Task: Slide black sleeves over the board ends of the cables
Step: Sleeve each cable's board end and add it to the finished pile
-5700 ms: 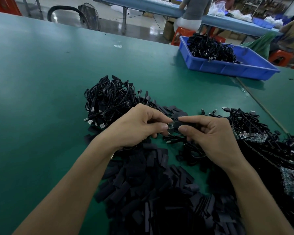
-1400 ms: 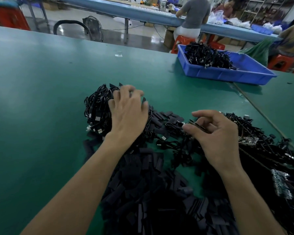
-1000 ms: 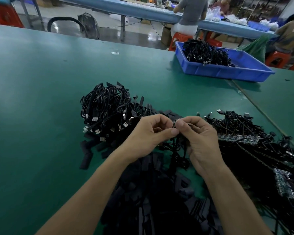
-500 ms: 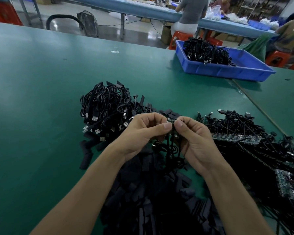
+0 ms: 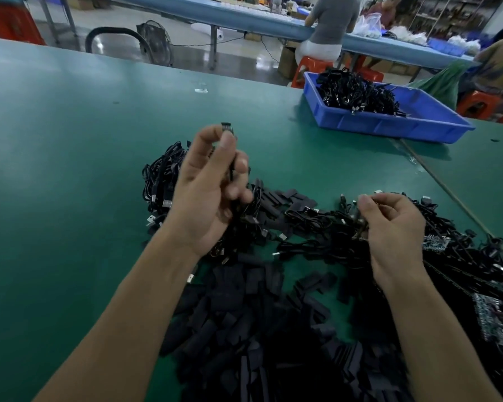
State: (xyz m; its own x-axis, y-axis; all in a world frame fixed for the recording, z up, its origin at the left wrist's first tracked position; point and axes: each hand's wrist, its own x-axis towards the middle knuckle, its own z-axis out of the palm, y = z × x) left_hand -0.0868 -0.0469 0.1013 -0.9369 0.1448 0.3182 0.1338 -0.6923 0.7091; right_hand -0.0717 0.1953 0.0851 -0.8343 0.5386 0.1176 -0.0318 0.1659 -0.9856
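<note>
Evidently to draw it free of the tangle, the left hand (image 5: pixel 212 181) pinches one cable (image 5: pixel 226 127) near its board end, held high — the right hand (image 5: pixel 389 224), fingers curled, sits in the cable heap (image 5: pixel 462 256), its grip unclear — black sleeves (image 5: pixel 259 329) piled nearest.

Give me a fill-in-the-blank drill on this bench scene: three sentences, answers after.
The ___ hand pinches a cable raised above the table.
The tray at the back right is ___.
The heaped sleeves are ___.
Missing words: left; blue; black.
</note>
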